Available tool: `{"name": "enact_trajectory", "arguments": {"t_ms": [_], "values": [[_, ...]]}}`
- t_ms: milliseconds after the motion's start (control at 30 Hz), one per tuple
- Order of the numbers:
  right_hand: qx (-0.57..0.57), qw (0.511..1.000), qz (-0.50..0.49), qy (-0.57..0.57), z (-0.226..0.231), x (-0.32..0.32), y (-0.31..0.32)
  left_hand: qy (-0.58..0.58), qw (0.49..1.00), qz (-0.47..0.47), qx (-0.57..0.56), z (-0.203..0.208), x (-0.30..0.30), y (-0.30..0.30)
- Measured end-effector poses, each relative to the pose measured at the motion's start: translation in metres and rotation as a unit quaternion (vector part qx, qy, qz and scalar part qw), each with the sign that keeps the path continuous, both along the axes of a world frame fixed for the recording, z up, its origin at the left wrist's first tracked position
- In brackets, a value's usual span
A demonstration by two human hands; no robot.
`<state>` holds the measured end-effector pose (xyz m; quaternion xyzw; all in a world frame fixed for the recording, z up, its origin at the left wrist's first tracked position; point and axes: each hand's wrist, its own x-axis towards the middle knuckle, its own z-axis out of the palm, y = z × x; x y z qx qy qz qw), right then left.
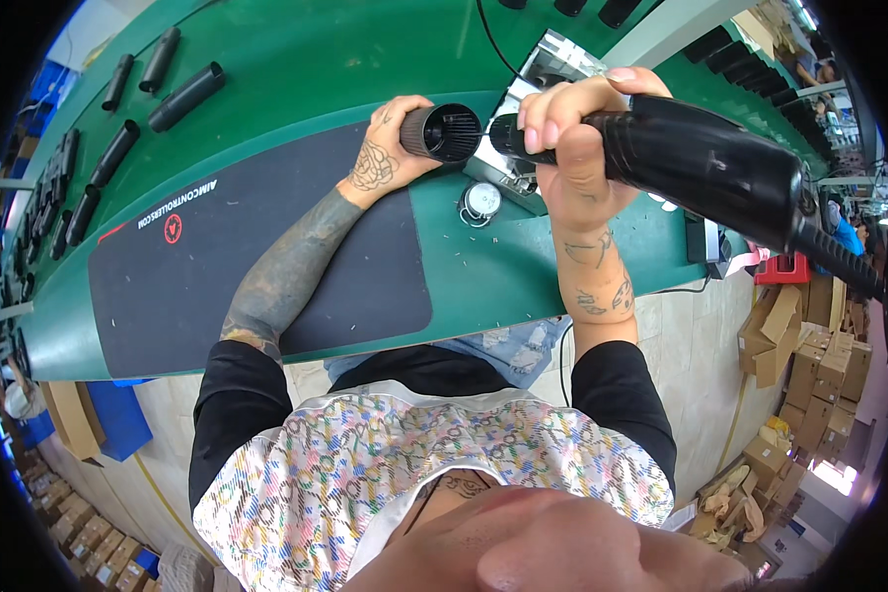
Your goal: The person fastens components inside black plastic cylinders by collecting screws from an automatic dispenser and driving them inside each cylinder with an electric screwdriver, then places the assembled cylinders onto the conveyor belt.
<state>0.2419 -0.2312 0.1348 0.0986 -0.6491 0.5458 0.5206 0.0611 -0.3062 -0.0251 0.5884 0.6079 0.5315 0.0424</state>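
Note:
My left hand (pixel 383 153) is closed round a short black ribbed cylinder (pixel 426 131), with its open end toward the right. Inside that end, ribs show, but the depth is too dark to make out. My right hand (pixel 582 148) grips a black electric screwdriver (pixel 705 158), whose thick corded end points to the right. Its thin bit reaches left to the cylinder's mouth; whether it touches anything there I cannot tell. Just below the screwdriver's nose, a small round silver-and-white part (pixel 481 203) with a wire loop sits on the green bench.
A dark desk mat (pixel 266 257) covers part of the green bench (pixel 345 59). Several black tubes (pixel 187 97) lie at the left. Behind my right hand stands a silver metal device (pixel 559 61). Small black boxes (pixel 703 240) sit at the right edge; cardboard boxes (pixel 775 331) stand on the floor.

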Motion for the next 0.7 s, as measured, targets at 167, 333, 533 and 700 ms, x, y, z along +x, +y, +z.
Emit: {"name": "enact_trajectory", "arguments": {"t_ms": [167,333,533,700], "values": [[0.017,1.0,0.007,0.001,-0.002,-0.002,0.005,-0.03,0.999,-0.012,-0.017,0.004,0.003,0.002],[0.004,1.0,0.019,0.013,-0.003,-0.002,0.009,-0.048,0.998,-0.023,-0.034,0.004,0.005,0.004],[-0.049,0.982,0.121,0.135,0.017,0.024,0.004,0.011,1.0,-0.005,-0.012,-0.007,-0.001,-0.003],[-0.029,0.985,0.123,0.117,0.038,0.073,0.003,-0.08,0.996,0.003,-0.027,-0.019,-0.012,0.0]]}}
